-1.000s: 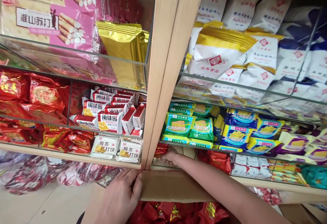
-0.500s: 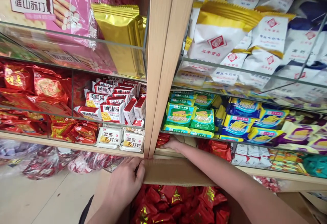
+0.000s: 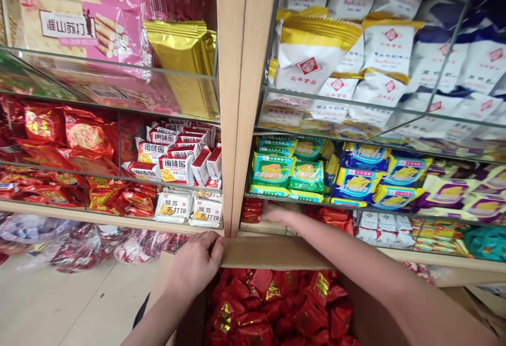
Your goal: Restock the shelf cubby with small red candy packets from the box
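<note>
My left hand (image 3: 201, 259) is closed on the top edge of an open cardboard box (image 3: 272, 253), at its near-left corner by the shelf post. Inside the box lie many red wrapped packets (image 3: 276, 309) with gold print. My right hand (image 3: 274, 213) reaches over the box into the lowest shelf compartment, beside a small stack of red packets (image 3: 251, 211). Its fingers are partly hidden at the stack's right side, and whether they grip a packet is unclear.
A wooden post (image 3: 237, 98) divides the shelves. Green biscuit packs (image 3: 272, 171) sit just above my right hand, behind a clear shelf front. White packs (image 3: 174, 207) are left of the post. Bagged goods (image 3: 79, 248) lie on the floor.
The view has shifted slightly, moving the shelves left. My right hand has drawn a little away from the red stack, and more of the stack shows. My left hand stays on the box edge.
</note>
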A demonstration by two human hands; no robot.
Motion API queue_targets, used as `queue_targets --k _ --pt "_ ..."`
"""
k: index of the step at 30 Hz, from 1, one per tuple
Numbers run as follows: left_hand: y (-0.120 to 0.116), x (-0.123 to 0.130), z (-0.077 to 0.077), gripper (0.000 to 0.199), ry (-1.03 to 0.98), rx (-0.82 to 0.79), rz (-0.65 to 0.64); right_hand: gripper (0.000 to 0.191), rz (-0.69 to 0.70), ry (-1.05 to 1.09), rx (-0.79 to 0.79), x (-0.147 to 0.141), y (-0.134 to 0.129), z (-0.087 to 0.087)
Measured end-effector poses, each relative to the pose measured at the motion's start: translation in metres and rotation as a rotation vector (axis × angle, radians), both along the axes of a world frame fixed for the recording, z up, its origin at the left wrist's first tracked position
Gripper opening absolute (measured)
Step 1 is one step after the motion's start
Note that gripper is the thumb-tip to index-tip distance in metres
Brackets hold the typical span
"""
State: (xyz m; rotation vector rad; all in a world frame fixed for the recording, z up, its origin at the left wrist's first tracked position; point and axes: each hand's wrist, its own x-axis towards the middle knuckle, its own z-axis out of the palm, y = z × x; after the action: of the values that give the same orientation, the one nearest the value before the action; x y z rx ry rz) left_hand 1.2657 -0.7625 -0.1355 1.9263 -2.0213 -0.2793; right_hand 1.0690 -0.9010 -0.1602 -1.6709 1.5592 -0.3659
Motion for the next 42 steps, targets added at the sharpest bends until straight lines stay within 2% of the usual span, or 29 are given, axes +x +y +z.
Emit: queue_targets --k 2,5,7,9,11,13,15,16,19,22,24,26,29,30,31,32,34,35,38,40,42 --pt "0.000 0.000 0.001 0.025 -0.018 -0.004 -0.005 0.024 0.047 0.031 -0.032 -0.014 0.021 0.025" --pt "0.000 -0.002 0.001 0.026 -0.045 -0.006 -0.004 0.026 0.157 0.018 -0.196 -0.037 0.079 0.059" --pt "0.000 -0.004 0.000 0.029 -0.062 -0.008 0.008 0.021 0.309 0.000 -0.386 -0.047 0.128 0.064" --pt "0.000 -0.007 -0.002 0.031 -0.077 -0.011 0.024 0.022 0.390 -0.020 -0.411 -0.050 0.175 0.048" --pt "0.000 -0.009 -0.002 0.033 -0.089 -0.019 0.040 0.021 0.364 -0.008 -0.313 -0.046 0.209 0.010" --pt "0.002 -0.012 -0.002 0.033 -0.098 -0.034 0.049 0.041 0.323 0.068 -0.239 -0.038 0.228 -0.034" --pt "0.004 -0.014 -0.001 0.033 -0.102 -0.056 0.046 0.056 0.259 0.131 -0.231 -0.031 0.235 -0.071" --pt "0.005 -0.014 0.000 0.033 -0.100 -0.069 0.040 0.055 0.231 0.143 -0.236 -0.029 0.235 -0.083" --pt "0.007 -0.016 0.003 0.033 -0.072 -0.126 0.017 0.041 0.195 0.085 -0.228 -0.026 0.232 -0.097" --pt "0.014 -0.017 0.006 0.026 0.003 -0.234 -0.031 0.033 0.146 -0.075 -0.184 -0.030 0.230 -0.095" --pt "0.027 -0.020 0.004 0.020 0.065 -0.306 -0.110 0.027 0.075 -0.152 -0.159 -0.034 0.228 -0.093" --pt "0.047 -0.027 -0.004 0.020 0.117 -0.338 -0.228 0.021 0.003 -0.180 -0.141 -0.040 0.225 -0.092" --pt "0.082 -0.046 -0.029 0.027 0.223 -0.253 -0.346 0.017 -0.070 -0.228 -0.129 -0.050 0.223 -0.084" --pt "0.092 -0.054 -0.038 0.032 0.374 -0.109 -0.303 0.018 -0.080 -0.264 -0.123 -0.053 0.224 -0.079" --pt "0.099 -0.062 -0.046 0.037 0.516 0.021 -0.208 0.019 -0.085 -0.320 -0.110 -0.055 0.226 -0.073" --pt "0.104 -0.070 -0.053 0.038 0.566 0.065 -0.170 0.020 -0.083 -0.391 -0.089 -0.055 0.229 -0.066" --pt "0.108 -0.084 -0.062 0.026 0.653 0.130 -0.109 0.021 -0.076 -0.547 -0.039 -0.053 0.236 -0.052" --pt "0.108 -0.090 -0.063 0.021 0.673 0.127 -0.097 0.022 -0.091 -0.615 -0.032 -0.050 0.239 -0.046" --pt "0.106 -0.105 -0.057 0.030 0.762 0.102 -0.027 0.021 -0.249 -0.686 -0.128 -0.039 0.248 -0.038" --pt "0.107 -0.111 -0.052 0.031 0.816 0.089 0.006 0.026 -0.379 -0.654 -0.212 -0.032 0.251 -0.041" --pt "0.109 -0.116 -0.049 0.032 0.863 0.100 0.008 0.033 -0.448 -0.603 -0.262 -0.029 0.252 -0.047"
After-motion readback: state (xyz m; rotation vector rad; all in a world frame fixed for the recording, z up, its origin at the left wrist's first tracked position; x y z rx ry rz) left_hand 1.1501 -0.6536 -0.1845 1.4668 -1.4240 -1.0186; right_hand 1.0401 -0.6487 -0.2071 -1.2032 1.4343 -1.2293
